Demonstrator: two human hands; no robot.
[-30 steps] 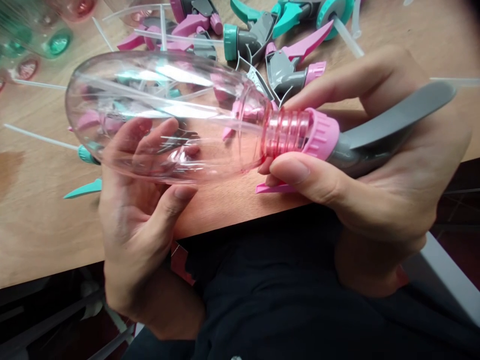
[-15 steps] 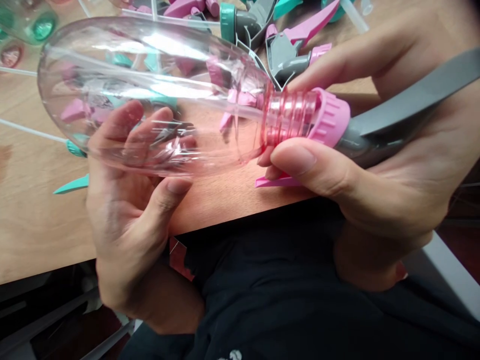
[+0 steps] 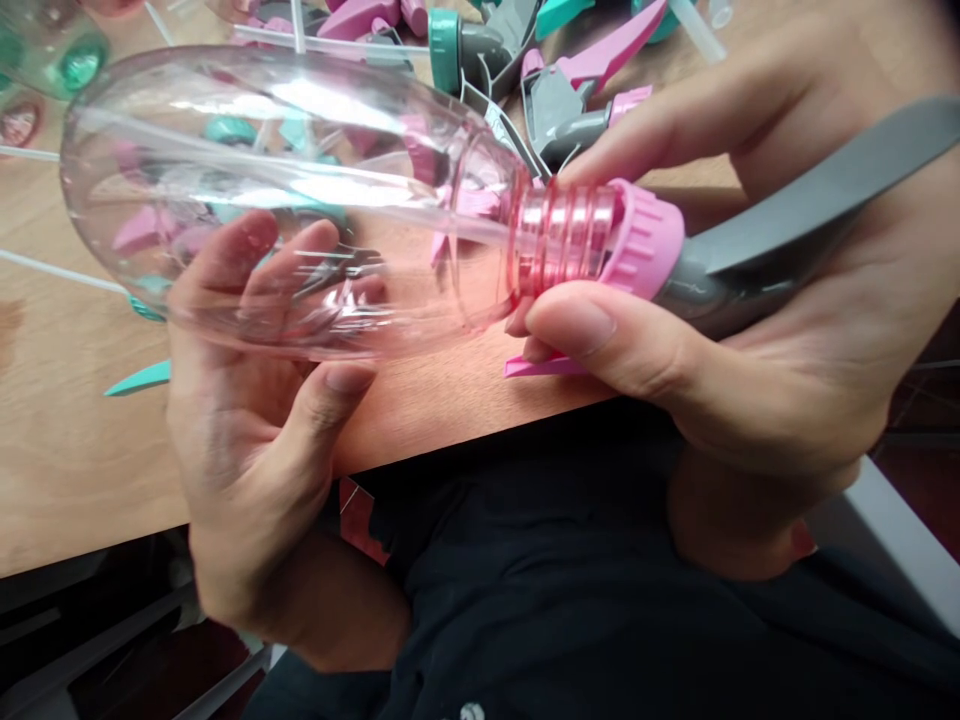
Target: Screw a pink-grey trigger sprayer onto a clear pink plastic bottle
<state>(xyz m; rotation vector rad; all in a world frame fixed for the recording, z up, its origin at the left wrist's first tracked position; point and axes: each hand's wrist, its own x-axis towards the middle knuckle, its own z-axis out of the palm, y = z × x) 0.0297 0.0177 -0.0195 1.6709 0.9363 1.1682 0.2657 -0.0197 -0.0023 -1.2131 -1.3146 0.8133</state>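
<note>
A clear pink-tinted plastic bottle (image 3: 300, 190) lies sideways above the wooden table edge (image 3: 90, 470), its threaded neck pointing right. My left hand (image 3: 255, 430) cups the bottle's body from below, fingers curled round it and thumb on its underside. A spray head with a pink screw collar (image 3: 646, 245) and grey body (image 3: 810, 225) sits on the neck, its dip tube running inside the bottle. My right hand (image 3: 757, 330) grips the spray head, thumb and forefinger pinching the collar.
Behind the bottle lies a heap of loose spray heads (image 3: 555, 90) in pink, teal and grey, with white dip tubes. More clear bottles (image 3: 52, 60) lie at the top left. A teal trigger piece (image 3: 139, 378) rests on the table. My dark clothing (image 3: 562, 600) is below.
The bottle has shifted left and towards the camera, filling more of the view. Both hands keep their grips, and the collar sits on the neck much as before.
</note>
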